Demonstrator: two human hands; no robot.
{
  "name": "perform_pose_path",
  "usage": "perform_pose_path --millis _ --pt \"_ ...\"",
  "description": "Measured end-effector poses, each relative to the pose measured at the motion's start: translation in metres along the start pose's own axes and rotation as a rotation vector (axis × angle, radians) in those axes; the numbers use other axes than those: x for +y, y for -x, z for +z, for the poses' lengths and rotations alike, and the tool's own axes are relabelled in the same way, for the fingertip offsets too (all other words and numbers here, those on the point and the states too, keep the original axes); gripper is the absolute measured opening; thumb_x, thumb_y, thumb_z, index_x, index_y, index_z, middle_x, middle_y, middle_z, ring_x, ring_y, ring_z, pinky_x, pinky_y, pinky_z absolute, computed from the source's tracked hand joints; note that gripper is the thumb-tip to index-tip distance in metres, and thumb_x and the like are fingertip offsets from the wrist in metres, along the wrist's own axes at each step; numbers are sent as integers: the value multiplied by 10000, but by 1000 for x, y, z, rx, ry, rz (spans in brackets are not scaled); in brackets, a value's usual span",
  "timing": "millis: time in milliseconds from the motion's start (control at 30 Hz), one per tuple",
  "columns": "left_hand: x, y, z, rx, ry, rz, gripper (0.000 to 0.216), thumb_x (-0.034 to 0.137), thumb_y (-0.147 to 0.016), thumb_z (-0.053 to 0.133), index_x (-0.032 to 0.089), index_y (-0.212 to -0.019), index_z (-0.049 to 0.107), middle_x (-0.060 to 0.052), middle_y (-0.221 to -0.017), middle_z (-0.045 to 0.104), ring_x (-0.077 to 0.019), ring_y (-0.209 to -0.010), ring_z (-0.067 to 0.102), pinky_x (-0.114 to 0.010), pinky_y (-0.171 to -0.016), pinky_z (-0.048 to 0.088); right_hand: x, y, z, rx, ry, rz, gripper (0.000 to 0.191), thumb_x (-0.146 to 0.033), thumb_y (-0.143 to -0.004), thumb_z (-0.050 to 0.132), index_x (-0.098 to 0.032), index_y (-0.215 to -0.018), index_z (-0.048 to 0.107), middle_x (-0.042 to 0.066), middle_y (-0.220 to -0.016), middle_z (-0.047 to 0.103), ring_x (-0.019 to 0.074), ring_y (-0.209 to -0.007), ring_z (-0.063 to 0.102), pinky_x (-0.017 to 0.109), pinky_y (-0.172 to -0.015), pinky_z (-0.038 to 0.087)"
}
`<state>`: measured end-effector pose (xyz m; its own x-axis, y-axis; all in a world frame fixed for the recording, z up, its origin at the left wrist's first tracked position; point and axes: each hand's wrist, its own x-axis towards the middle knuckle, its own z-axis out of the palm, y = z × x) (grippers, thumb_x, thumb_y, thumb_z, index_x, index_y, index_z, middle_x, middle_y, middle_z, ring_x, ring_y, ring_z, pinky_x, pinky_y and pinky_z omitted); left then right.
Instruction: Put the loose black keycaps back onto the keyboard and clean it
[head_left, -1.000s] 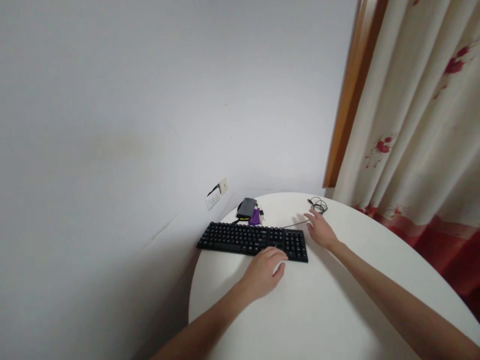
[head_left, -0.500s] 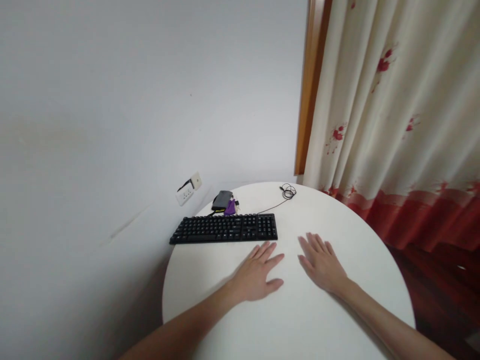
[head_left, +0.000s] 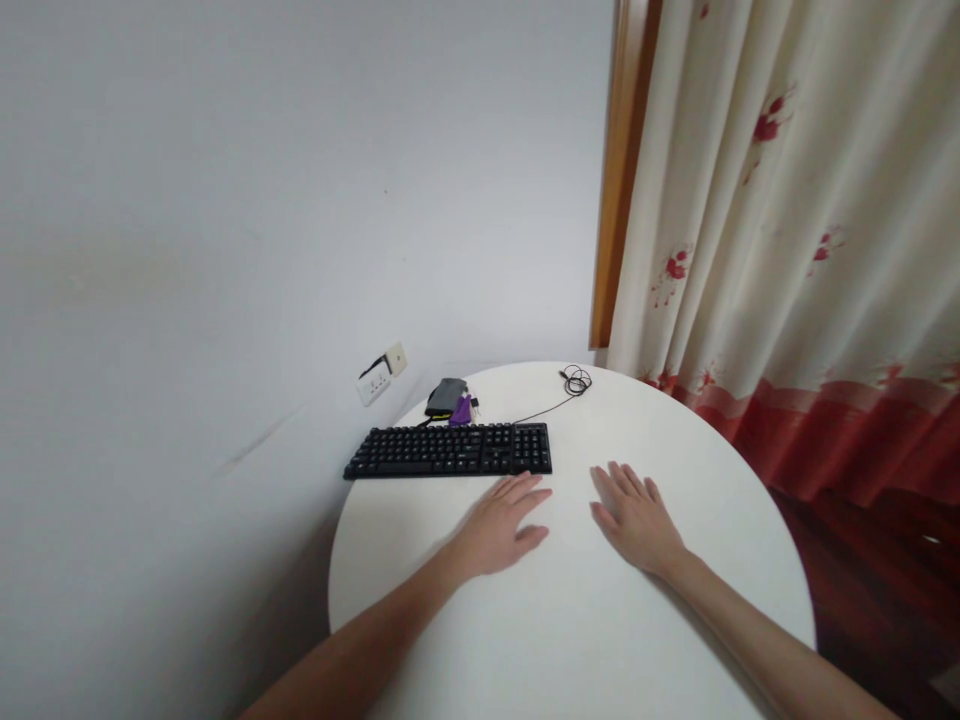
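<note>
A black keyboard (head_left: 450, 450) lies across the far left of a round white table (head_left: 712, 500). My left hand (head_left: 499, 523) rests flat on the tabletop just in front of the keyboard's right end, fingers stretched out and empty. Beside it, my right hand (head_left: 632, 516) also lies flat on the table with spread fingers, holding nothing. The keyboard's thin cable runs back to a small coil (head_left: 576, 380) at the table's far edge.
A dark grey pouch (head_left: 445, 396) and a small purple object (head_left: 461, 410) sit behind the keyboard by the wall. A wall socket (head_left: 373, 384) is at left. A cream curtain with red flowers (head_left: 787, 250) hangs at right beside a wooden frame (head_left: 619, 170).
A second ago my right hand reached toward the cable coil and my left was curled at the keyboard's edge. Both have drawn back and now lie flat on the table.
</note>
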<state>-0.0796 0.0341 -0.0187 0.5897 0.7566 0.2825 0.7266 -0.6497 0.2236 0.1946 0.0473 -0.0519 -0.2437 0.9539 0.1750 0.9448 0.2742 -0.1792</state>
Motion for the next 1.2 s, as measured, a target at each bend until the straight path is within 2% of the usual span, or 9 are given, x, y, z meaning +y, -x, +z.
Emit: perform_pose_path --millis 67,167,233,333,467,600,800,967,1200 --pt "-30 -2 -16 215 -16 -95 430 349 -968 487 253 -1386 521 -57 -1476 491 -227 -1386 411 -444 -1197 274 2 1 3 33 -23 1 600 -436 -978 363 -218 -1535 328 124 -1588 329 324 -1476 249 582 -1162 197" --pt "-94 7 -48 598 -134 -389 367 280 -960 438 156 -1265 601 -126 -1346 579 -255 -1305 478 -430 -1154 328 2 -1 6 111 -83 8 586 -417 -966 391 -196 -1509 371 133 -1550 394 327 -1445 314 585 -1149 244" --pt "-136 23 -66 711 -245 -636 377 270 -944 427 116 -1238 606 -155 -1286 603 -279 -1260 503 -435 -1136 331 -4 -6 6 175 -140 -14 554 -396 -969 388 -167 -1473 417 151 -1509 445 314 -1411 369 548 -1145 289" --pt "-175 48 -74 622 -308 -1030 409 280 -941 407 97 -1249 605 -166 -1239 624 -292 -1222 519 -419 -1099 350 -26 -23 3 247 -209 -95 508 -388 -977 395 -149 -1417 479 168 -1443 506 297 -1372 416 489 -1145 318" --pt "-186 61 -67 586 -293 -1191 476 359 -938 421 102 -1300 590 -223 -1254 595 -373 -1202 515 -507 -1030 379 -69 -56 2 262 -210 -139 513 -374 -981 401 -164 -1447 447 184 -1495 436 334 -1411 347 547 -1155 257" --pt "-187 62 -68 524 -227 -1350 523 416 -952 379 123 -1344 563 -233 -1242 599 -380 -1161 549 -506 -970 419 -96 -78 10 179 -333 -7 563 -400 -988 374 -128 -1480 390 211 -1459 468 339 -1371 402 557 -1132 280" --pt "-178 61 -73 430 -198 -1348 552 443 -957 343 117 -1345 563 -241 -1207 606 -377 -1186 542 -488 -994 407 -89 -69 5 141 -559 -45 618 -405 -952 432 -87 -1477 364 182 -1430 518 284 -1298 498 433 -1123 354" --pt "-132 49 -48 296 -117 -1275 571 533 -924 425 223 -1392 530 -207 -1287 557 -400 -1196 531 -521 -972 420 -33 -38 -6 190 -540 71 582 -422 -930 450 -115 -1424 439 166 -1381 569 278 -1247 551 426 -1092 401" --pt "-61 57 1 295 117 -546 558 331 -843 580 198 -1380 508 -126 -1365 546 -279 -1293 482 -446 -1122 350 91 23 -20 300 -469 287 544 -468 -918 428 -148 -1353 486 164 -1313 610 291 -1199 591 456 -1053 440"
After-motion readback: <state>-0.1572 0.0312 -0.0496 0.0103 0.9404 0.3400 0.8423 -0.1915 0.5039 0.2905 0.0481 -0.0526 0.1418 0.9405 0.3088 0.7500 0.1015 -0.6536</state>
